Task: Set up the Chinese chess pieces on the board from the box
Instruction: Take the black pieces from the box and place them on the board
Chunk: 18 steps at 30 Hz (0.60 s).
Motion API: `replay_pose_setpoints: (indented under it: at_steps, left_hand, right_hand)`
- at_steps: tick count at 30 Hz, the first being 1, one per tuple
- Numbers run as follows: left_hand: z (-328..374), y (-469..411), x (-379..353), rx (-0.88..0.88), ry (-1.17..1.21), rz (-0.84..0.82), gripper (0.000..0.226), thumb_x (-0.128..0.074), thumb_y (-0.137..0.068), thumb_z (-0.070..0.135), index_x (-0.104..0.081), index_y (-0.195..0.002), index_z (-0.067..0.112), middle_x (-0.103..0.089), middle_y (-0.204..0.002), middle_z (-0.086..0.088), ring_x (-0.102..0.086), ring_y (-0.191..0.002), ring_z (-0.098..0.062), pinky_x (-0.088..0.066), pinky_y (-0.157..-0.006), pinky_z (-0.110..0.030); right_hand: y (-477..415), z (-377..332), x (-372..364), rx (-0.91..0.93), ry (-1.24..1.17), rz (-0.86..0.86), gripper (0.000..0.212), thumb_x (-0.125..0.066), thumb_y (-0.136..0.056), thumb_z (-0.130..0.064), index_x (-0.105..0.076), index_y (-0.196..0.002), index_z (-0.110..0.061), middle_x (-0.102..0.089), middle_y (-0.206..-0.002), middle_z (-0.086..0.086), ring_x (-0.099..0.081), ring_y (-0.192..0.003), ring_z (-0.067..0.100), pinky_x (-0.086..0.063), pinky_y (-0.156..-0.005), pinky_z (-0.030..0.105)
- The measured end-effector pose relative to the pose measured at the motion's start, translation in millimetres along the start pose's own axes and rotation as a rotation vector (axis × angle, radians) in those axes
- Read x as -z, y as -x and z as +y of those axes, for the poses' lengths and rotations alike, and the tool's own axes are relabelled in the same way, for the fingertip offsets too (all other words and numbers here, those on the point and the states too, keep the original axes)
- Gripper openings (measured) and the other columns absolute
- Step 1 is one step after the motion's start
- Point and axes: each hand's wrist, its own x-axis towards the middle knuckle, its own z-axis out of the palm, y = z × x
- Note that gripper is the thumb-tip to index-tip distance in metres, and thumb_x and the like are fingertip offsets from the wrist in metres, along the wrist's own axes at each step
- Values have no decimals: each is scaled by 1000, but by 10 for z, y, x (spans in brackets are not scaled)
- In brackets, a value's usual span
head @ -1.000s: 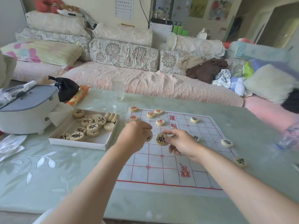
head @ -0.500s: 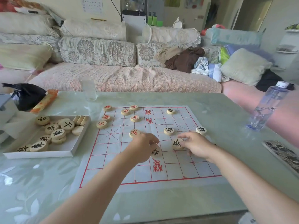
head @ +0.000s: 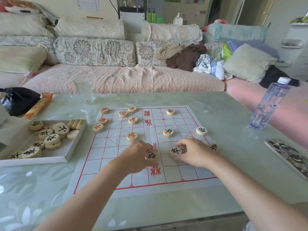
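Left hand (head: 138,155), right hand (head: 191,152) each pinching a black-lettered wooden disc (head: 152,155) onto the red-gridded paper board (head: 103,157); white cardboard box (head: 33,161) looks half full.

Soft daylight, fairly bright, strongest from the doorway (head: 253,9) far right. Pale sheen on the table (head: 183,205). Shadows faint. Lettering on a centre piece (head: 168,132) crisp. Edges bend; left margin and bottle (head: 270,105) smeared.

Left hand (head: 136,157) and right hand (head: 193,152) are bare, as are both forearms (head: 93,194). Grey cloth (head: 25,228) shows by the left elbow.
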Motion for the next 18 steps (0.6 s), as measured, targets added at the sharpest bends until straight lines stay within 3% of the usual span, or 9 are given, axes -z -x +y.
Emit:
replay_pose_setpoints:
  at_steps: [6, 8, 10, 14, 18]
  left_hand:
    - [54, -35, 10, 78, 177, -7, 52, -81, -74, 28, -54, -119, 26, -55, -113, 4, -59, -95, -16, -54, -71, -23]
    - [93, -44, 5, 87, 283, -41, 50, -83, -72, 22, -53, -112, 27, -57, -107, 5, -63, -90, -17, -59, -69, -31]
    - [155, -47, -9, 103, 410, -51, 47, -83, -72, 19, -52, -106, 29, -61, -100, 5, -64, -87, -18, -61, -69, -35]
    - [299, -40, -34, 96, 725, -20, 43, -83, -71, 20, -59, -106, 30, -70, -91, 0, -63, -77, -16, -54, -70, -36]
    - [394, -32, -52, 155, 1041, 12, 41, -82, -75, 16, -61, -109, 23, -75, -92, -5, -67, -77, -16, -50, -68, -26]
  right_hand:
    - [62, -47, 18, 22, 1, 18, 55, -67, -78, -61, -50, -127, -44, -48, -118, -17, -53, -108, 5, -46, -91, 29]
    - [89, -100, 32, 69, -83, 64, 49, -66, -84, -54, -52, -129, -41, -50, -117, -18, -53, -107, 6, -43, -90, 27]
    - [118, -171, 22, 105, -220, 50, 40, -67, -89, -43, -57, -128, -39, -58, -114, -19, -59, -101, 10, -46, -83, 24]
    - [170, -249, -30, 110, -601, -44, 28, -65, -96, -19, -62, -123, -22, -71, -99, -1, -66, -69, 14, -47, -53, 25]
    - [187, -187, 25, 119, -765, 16, 21, -65, -95, -7, -63, -115, -12, -73, -94, 12, -67, -66, 14, -49, -50, 25]
